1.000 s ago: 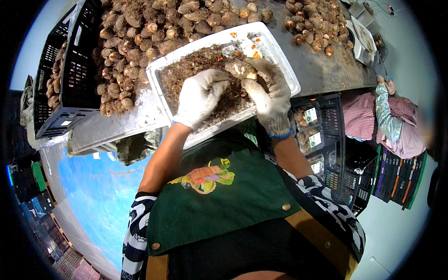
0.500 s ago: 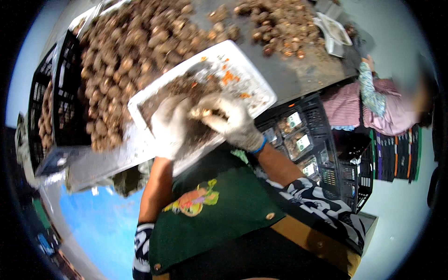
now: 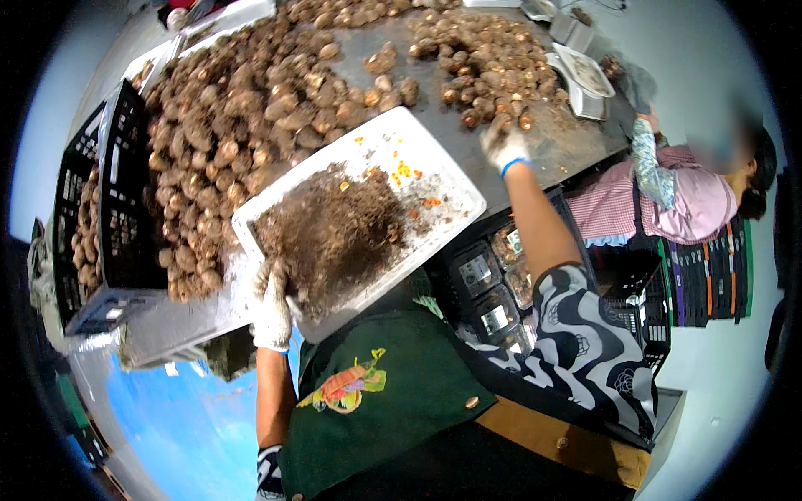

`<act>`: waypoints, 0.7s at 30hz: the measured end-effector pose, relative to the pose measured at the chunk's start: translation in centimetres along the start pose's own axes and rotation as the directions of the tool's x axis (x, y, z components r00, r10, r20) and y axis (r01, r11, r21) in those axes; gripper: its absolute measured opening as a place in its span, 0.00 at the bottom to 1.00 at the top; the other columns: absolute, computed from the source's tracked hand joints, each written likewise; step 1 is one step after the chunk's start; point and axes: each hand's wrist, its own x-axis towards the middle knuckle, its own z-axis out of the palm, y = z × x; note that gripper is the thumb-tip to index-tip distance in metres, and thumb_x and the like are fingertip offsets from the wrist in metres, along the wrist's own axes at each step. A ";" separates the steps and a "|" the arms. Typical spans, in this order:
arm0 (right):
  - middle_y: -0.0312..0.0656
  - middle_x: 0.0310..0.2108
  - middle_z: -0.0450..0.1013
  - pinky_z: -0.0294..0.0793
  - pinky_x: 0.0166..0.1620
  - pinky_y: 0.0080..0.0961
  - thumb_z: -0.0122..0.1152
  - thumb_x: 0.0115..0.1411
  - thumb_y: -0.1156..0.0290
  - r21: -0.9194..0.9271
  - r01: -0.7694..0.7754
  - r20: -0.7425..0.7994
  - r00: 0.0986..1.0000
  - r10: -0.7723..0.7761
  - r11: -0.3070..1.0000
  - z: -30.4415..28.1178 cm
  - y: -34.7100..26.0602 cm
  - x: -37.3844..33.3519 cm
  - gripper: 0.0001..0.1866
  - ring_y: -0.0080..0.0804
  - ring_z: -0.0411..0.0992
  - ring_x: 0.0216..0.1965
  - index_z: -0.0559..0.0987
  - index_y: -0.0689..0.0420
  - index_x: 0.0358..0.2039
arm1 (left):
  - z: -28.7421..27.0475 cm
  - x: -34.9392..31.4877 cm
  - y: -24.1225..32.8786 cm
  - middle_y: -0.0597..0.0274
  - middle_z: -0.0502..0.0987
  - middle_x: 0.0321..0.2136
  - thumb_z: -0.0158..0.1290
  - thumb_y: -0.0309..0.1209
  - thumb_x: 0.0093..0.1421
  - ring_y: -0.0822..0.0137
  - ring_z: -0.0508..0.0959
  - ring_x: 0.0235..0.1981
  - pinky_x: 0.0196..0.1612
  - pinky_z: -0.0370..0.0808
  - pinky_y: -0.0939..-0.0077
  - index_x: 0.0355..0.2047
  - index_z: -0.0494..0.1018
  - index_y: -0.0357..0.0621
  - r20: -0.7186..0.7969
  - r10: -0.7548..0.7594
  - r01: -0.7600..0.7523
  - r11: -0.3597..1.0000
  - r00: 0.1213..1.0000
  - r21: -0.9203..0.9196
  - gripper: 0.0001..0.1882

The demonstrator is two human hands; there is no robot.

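Observation:
A white tray [image 3: 451, 179] lies tilted across the table's near edge, with brown soil, fibres and orange scraps in it. At its near left corner rests my left hand [image 3: 271, 309], in a soiled white glove, fingers stretched out against the rim and nothing visible in them. My right hand [image 3: 507, 150], gloved too, reaches over the table to the near edge of the right-hand pile of taro corms [image 3: 493, 67]. Its fingers are bent together around a brown lump that blends with the dirty fingertips. A larger heap of taro [image 3: 225, 125] fills the left side.
A black crate [image 3: 125, 175] with taro stands at the left. Packed clear boxes [image 3: 497, 313] sit in a black crate below the table's right edge. A white scale [image 3: 585, 79] stands at the far right, near a co-worker [image 3: 693, 188] in pink.
My right hand has moved from above the tray to the right-hand pile. My left hand has drawn back from over the tray to its near left corner. The soil is now uncovered.

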 end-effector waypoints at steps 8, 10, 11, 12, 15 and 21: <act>0.50 0.55 0.68 0.74 0.54 0.35 0.44 0.68 0.67 -0.673 0.228 0.056 0.964 -0.259 0.704 8.4 5.0 -6.2 0.20 0.40 0.69 0.53 0.67 0.68 0.55 | -4.3 0.1 0.2 0.64 0.77 0.31 0.50 0.29 0.64 0.76 0.74 0.30 0.35 0.73 0.81 0.42 0.74 0.36 0.111 0.029 -0.053 0.973 0.993 0.225 0.10; 0.48 0.57 0.65 0.72 0.55 0.32 0.42 0.70 0.63 -0.523 0.196 0.150 0.979 -0.138 0.829 6.6 6.3 -6.5 0.22 0.39 0.67 0.55 0.67 0.67 0.56 | -6.7 1.3 -0.2 0.63 0.77 0.26 0.50 0.30 0.63 0.73 0.75 0.27 0.33 0.74 0.78 0.39 0.76 0.38 -0.018 0.245 -0.217 0.890 0.969 0.400 0.09; 0.48 0.54 0.68 0.74 0.52 0.31 0.43 0.69 0.63 -0.643 0.237 0.105 0.969 -0.223 0.728 9.4 10.2 -10.8 0.21 0.37 0.69 0.52 0.68 0.66 0.55 | -7.4 1.3 0.4 0.61 0.77 0.23 0.50 0.30 0.63 0.71 0.77 0.26 0.32 0.74 0.75 0.37 0.77 0.40 -0.125 0.323 -0.233 0.857 0.938 0.460 0.09; 0.48 0.52 0.70 0.75 0.51 0.31 0.44 0.68 0.65 -0.637 0.194 0.056 0.977 -0.205 0.746 10.1 11.3 -12.4 0.20 0.36 0.70 0.50 0.69 0.65 0.55 | -8.5 2.0 0.8 0.59 0.78 0.24 0.51 0.31 0.62 0.68 0.78 0.27 0.33 0.75 0.72 0.35 0.77 0.40 -0.196 0.398 -0.223 0.784 0.896 0.579 0.09; 0.46 0.47 0.72 0.78 0.44 0.28 0.45 0.67 0.67 -0.689 0.133 0.028 0.987 -0.158 0.712 10.6 13.7 -15.2 0.18 0.33 0.73 0.44 0.72 0.62 0.53 | -12.1 4.7 1.9 0.48 0.78 0.28 0.55 0.42 0.55 0.50 0.79 0.31 0.37 0.75 0.60 0.29 0.76 0.41 -0.174 0.569 -0.124 0.447 0.804 0.886 0.15; 0.44 0.45 0.74 0.80 0.40 0.25 0.48 0.62 0.80 -0.829 0.291 0.284 0.955 -0.088 0.477 10.1 19.5 -19.0 0.16 0.31 0.76 0.41 0.77 0.58 0.49 | -11.8 7.8 0.3 0.47 0.78 0.28 0.58 0.47 0.51 0.51 0.80 0.33 0.37 0.76 0.59 0.31 0.72 0.40 -0.177 0.469 0.153 0.089 0.865 0.984 0.21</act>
